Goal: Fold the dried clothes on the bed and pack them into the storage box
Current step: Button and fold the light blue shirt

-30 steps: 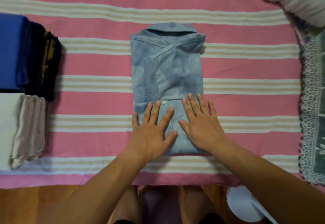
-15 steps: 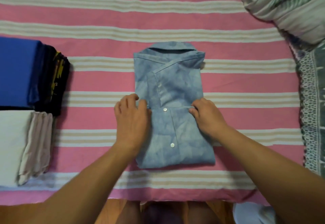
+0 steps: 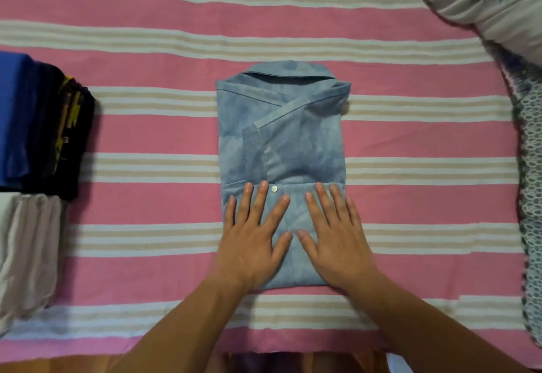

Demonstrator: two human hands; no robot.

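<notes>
A folded light-blue button shirt (image 3: 281, 150) lies mid-bed on the pink striped sheet (image 3: 425, 205). The left hand (image 3: 252, 243) and right hand (image 3: 337, 240) press flat on its near folded-up flap, fingers straight and spread, gripping nothing. Folded clothes (image 3: 38, 126) are stacked at the left edge.

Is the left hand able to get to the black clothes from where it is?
Probably yes. The left hand lies flat on the blue shirt, holding nothing, and only bare striped bedsheet lies between it and the black clothes off to its left.
</notes>
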